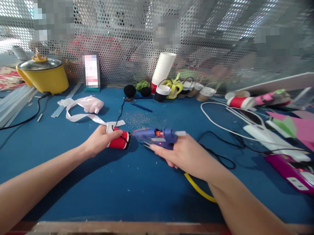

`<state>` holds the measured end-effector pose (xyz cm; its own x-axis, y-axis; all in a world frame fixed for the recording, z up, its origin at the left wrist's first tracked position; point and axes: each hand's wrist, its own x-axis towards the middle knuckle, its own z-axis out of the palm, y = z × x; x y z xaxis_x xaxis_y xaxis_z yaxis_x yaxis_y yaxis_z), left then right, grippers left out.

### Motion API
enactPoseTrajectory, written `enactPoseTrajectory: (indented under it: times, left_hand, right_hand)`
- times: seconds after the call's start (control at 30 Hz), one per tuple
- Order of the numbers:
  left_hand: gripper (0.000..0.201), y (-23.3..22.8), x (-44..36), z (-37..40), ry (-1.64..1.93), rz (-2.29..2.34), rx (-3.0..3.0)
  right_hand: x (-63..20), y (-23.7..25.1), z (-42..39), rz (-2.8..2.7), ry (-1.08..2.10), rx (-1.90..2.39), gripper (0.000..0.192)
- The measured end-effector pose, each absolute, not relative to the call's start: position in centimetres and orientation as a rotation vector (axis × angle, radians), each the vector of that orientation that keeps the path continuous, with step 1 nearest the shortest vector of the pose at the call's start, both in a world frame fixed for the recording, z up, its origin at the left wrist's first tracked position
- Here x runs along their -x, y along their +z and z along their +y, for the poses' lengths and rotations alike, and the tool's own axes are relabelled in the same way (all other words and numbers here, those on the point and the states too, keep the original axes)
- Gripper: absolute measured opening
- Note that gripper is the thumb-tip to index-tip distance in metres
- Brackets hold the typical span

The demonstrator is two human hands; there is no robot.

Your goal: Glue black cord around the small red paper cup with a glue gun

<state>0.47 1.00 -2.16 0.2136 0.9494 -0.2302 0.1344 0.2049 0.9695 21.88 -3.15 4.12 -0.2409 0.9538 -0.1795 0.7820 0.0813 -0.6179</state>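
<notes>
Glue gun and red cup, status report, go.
Left hand grips red cup on its side. Right hand holds blue glue gun, nozzle at the cup's rim. Black cord loops beside the right wrist.

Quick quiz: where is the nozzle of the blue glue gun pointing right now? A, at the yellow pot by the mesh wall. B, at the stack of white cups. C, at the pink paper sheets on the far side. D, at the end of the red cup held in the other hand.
D: the right hand grips the blue glue gun with its nozzle at the end of the red cup lying sideways in the left hand.
</notes>
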Motion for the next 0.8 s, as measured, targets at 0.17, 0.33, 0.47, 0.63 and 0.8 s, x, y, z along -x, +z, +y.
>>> enactPoseTrajectory:
  times: [0.17,0.33,0.47,0.63,0.8]
  left_hand:
    - [0.023,-2.26,-0.52,1.02,0.834,1.212,-1.220]
    - [0.023,-2.10,-0.51,0.95,0.822,1.215,-1.225]
    - [0.023,-1.87,-0.57,0.83,0.811,1.232,-1.241]
    - [0.024,-1.90,-0.59,0.86,0.807,1.241,-1.262]
    - [0.024,-2.00,-0.57,0.90,0.809,1.246,-1.286]
  right_hand:
    - [-21.79,4.41,-3.35,-2.091,0.915,1.729,0.025]
    - [-21.85,4.07,-3.09,-2.093,0.877,1.731,0.028]
    - [-21.79,3.86,-2.94,-2.088,0.887,1.697,0.028]
    - [-21.69,3.89,-2.97,-2.079,0.887,1.677,0.026]
    - [-21.84,4.06,-3.08,-2.085,0.898,1.716,0.028]
